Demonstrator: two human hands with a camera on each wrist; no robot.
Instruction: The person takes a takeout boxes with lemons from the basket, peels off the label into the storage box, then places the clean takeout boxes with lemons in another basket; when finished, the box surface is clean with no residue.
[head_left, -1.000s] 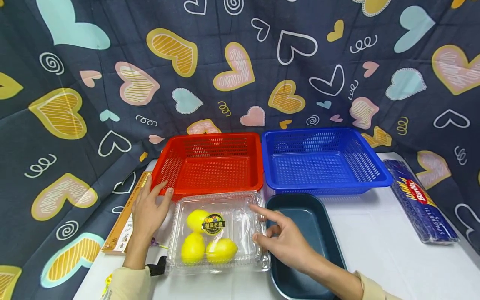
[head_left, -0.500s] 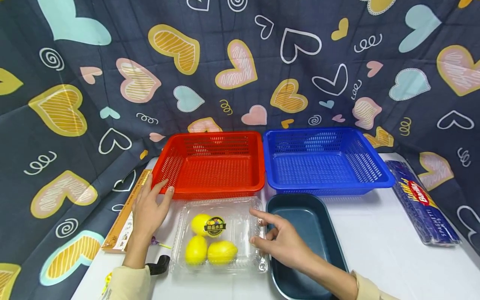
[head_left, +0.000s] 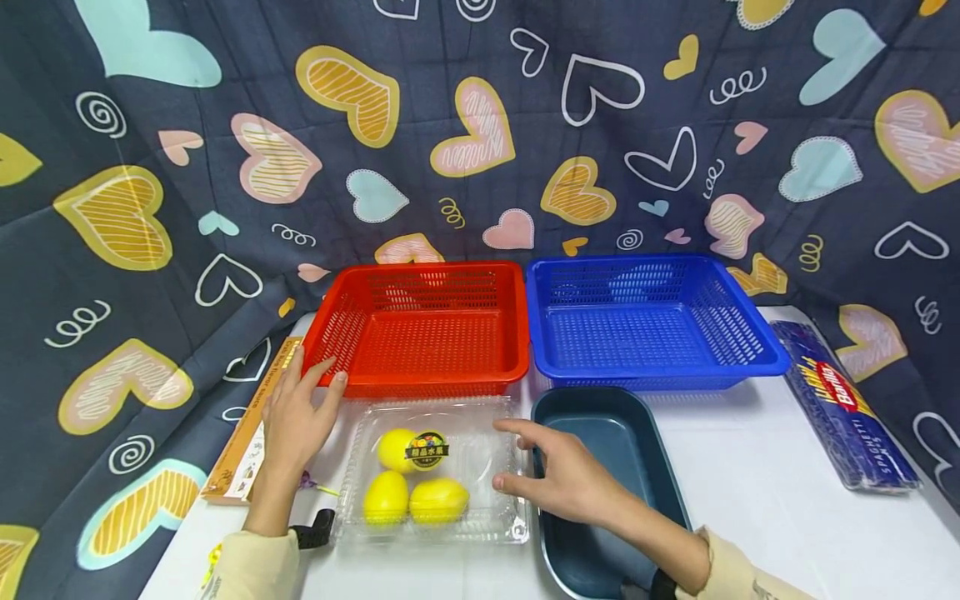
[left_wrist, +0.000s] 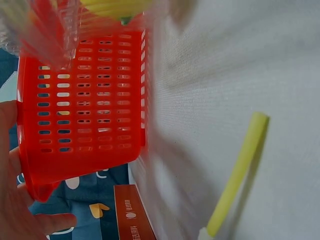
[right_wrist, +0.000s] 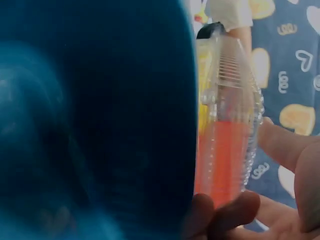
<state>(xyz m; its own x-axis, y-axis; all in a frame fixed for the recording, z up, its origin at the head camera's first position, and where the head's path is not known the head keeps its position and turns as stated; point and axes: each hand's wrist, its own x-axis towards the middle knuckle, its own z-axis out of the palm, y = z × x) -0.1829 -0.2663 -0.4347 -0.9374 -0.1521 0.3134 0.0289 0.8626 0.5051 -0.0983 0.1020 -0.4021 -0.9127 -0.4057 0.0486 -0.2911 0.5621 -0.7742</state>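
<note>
A clear plastic clamshell box (head_left: 487,467) with a round label lies before the baskets, its lid over several yellow lemons (head_left: 439,501). Beside its right edge is my right hand (head_left: 566,475), thumb and index finger spread apart; some other fingers look curled in the right wrist view. Whether a fingertip still touches the box I cannot tell. My left hand (head_left: 298,417) is at the front left corner of the red basket (head_left: 431,388), fingers spread, gripping nothing. In the left wrist view the basket's slotted wall (left_wrist: 82,110) shows past the fingers.
A blue basket (head_left: 660,372) stands right of the red one. In front of it sits a dark teal tray (head_left: 637,467), under my right forearm. A spaghetti pack (head_left: 843,408) lies far right, an orange box (head_left: 251,433) far left. A patterned cloth (head_left: 480,125) hangs behind.
The clamshell's lid has come down lower, and the box has shifted slightly left. My right thumb and index finger have spread away from its edge. My left hand stays put.
</note>
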